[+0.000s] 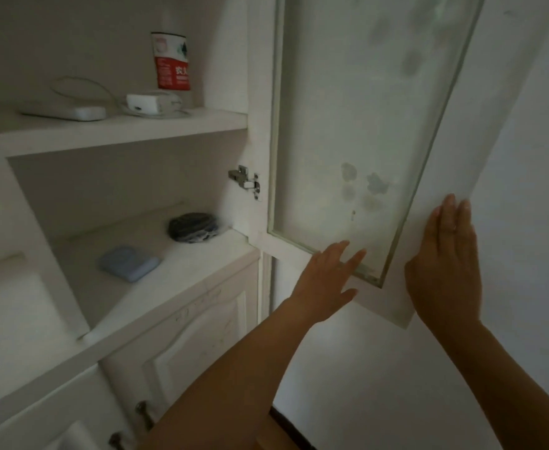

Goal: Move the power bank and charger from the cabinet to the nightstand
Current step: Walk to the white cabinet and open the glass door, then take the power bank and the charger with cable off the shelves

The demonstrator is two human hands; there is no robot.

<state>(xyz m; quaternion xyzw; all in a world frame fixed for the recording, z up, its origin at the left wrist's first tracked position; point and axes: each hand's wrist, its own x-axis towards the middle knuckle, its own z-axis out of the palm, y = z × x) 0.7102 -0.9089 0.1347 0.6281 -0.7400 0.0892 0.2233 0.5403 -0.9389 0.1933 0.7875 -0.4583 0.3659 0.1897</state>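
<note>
The white cabinet stands open, its glass door (357,125) swung out to the right. On the upper shelf (120,131) lie a white charger brick (145,103) with a thin white cable and a flat white device (71,112). A pale blue power bank (129,263) rests on the lower shelf (185,264). My left hand (326,280) is spread flat against the door's bottom edge, holding nothing. My right hand (445,264) lies flat on the door's outer edge, fingers extended.
A red and white packet (171,61) leans at the back of the upper shelf. A dark bundled item (193,227) sits at the back of the lower shelf. Closed lower cabinet doors (185,345) with metal knobs are below. A white wall is on the right.
</note>
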